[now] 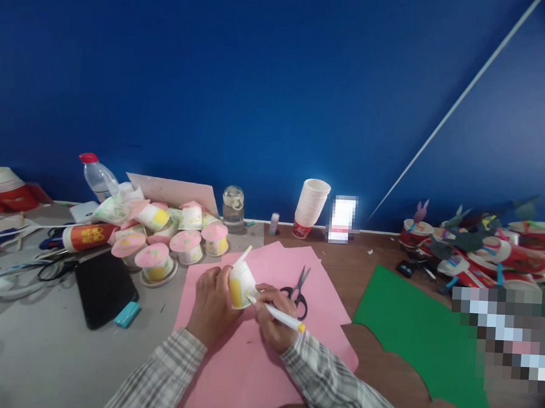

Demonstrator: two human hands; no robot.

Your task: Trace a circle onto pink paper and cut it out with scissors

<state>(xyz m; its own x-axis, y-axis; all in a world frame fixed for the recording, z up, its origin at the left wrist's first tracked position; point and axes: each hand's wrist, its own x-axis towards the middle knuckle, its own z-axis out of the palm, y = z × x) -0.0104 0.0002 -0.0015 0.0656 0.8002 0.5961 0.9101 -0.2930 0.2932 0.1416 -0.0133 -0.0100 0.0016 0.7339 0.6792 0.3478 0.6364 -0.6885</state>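
Note:
A white paper cup [247,277] with a yellow patch on its side is gripped in my left hand [212,301], tilted above pink paper [245,373]. A pale strip [242,257] sticks up past its upper edge. My right hand [276,317] is closed on a white marker pen [285,318] with a yellow end. The pen's tip meets the cup's side, near its lower edge. Black-handled scissors [299,293] lie on the pink paper just beyond my right hand, which partly covers them.
Several decorated cups with pink tops [153,255] crowd the left, near a black tablet-like slab [106,288] and a blue block [127,314]. A glass jar [233,209] and stacked paper cups [309,206] stand by the blue wall. Green paper [420,339] lies right, before a cup pile [493,255].

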